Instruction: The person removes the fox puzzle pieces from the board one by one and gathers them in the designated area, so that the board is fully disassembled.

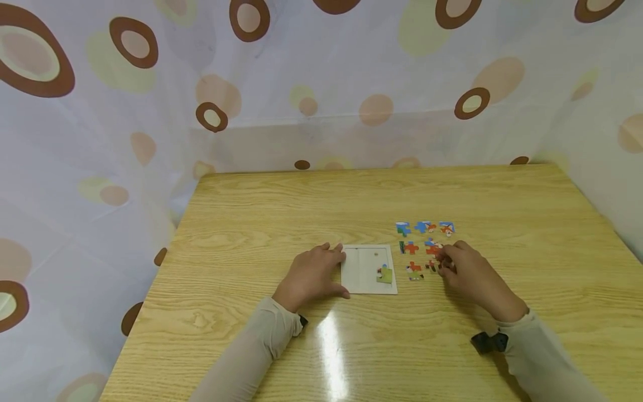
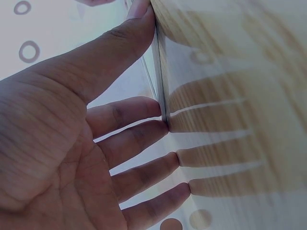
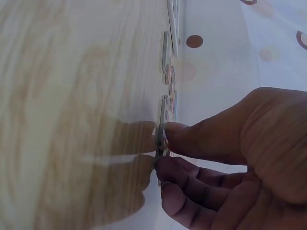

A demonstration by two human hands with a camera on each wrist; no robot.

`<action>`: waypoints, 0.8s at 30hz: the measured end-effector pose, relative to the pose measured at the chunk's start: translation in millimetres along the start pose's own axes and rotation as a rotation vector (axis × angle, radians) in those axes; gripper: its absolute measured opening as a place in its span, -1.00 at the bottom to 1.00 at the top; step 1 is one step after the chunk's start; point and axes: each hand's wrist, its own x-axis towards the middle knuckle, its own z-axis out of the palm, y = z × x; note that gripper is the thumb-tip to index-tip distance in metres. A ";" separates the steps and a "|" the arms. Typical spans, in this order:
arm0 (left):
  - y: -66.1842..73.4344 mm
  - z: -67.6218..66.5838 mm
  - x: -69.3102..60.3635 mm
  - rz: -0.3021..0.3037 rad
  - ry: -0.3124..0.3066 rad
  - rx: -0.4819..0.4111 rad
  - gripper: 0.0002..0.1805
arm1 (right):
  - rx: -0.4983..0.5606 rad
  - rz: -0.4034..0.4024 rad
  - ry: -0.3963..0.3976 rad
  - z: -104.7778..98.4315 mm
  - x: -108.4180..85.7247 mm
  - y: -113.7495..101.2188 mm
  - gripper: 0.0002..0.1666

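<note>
A white square puzzle tray [image 1: 361, 271] lies on the table with one green puzzle piece [image 1: 385, 274] in its lower right corner. My left hand [image 1: 312, 273] rests at the tray's left side, fingers extended and spread; its thumb lies by the near left corner. In the left wrist view the fingertips [image 2: 163, 125] meet the tray's edge and the tabletop. To the right of the tray, my right hand [image 1: 469, 273] pinches a puzzle piece [image 1: 432, 266] low at the table, between thumb and fingers. The fingers partly cover that piece and a red-and-blue one [image 1: 433, 245] beside it.
Loose picture pieces lie in rough rows right of the tray: a blue-and-green piece [image 1: 403, 228], a fox piece [image 1: 446, 228], a red piece [image 1: 411, 247] and several others. The wooden table [image 1: 241, 223] reaches back to a dotted curtain [image 1: 311, 72].
</note>
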 end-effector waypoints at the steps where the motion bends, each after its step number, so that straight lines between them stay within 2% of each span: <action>1: -0.1 -0.1 -0.1 0.001 0.000 -0.001 -0.17 | -0.003 -0.003 0.002 -0.1 -0.2 0.0 -0.89; 12: -0.9 -1.2 0.4 -0.005 0.001 0.005 -0.19 | 0.023 -0.048 0.077 0.1 4.5 -9.9 -0.90; 19: -1.3 -1.2 -0.1 -0.008 -0.003 -0.002 -0.18 | 0.126 -0.091 0.014 4.7 23.4 -36.6 -0.89; 24: 0.0 -0.9 0.7 -0.003 -0.003 -0.009 -0.19 | 0.104 -0.156 -0.027 11.5 34.1 -53.9 -0.81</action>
